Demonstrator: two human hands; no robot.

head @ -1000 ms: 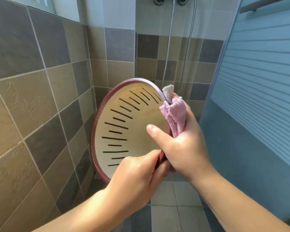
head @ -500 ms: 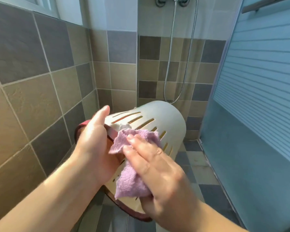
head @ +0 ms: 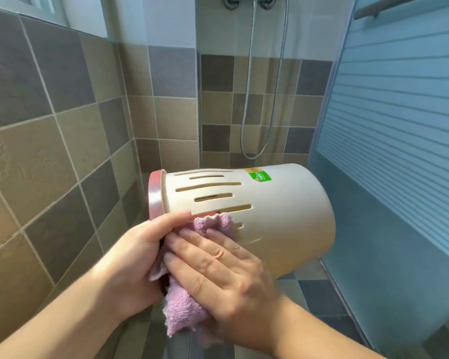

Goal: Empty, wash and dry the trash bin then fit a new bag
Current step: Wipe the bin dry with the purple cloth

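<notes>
the bin is carried in the air, not set down. the left hand point(head: 134, 257) grips it at the pink rim, and the right hand point(head: 218, 265) lies flat on the lilac terry cloth point(head: 182, 310) against the side of the cream slotted plastic trash bin point(head: 265, 216), which lies tipped on its side. below is the tiled shower floor point(head: 319, 294) of grey and beige squares; whether anything lies on it cannot be told.
</notes>
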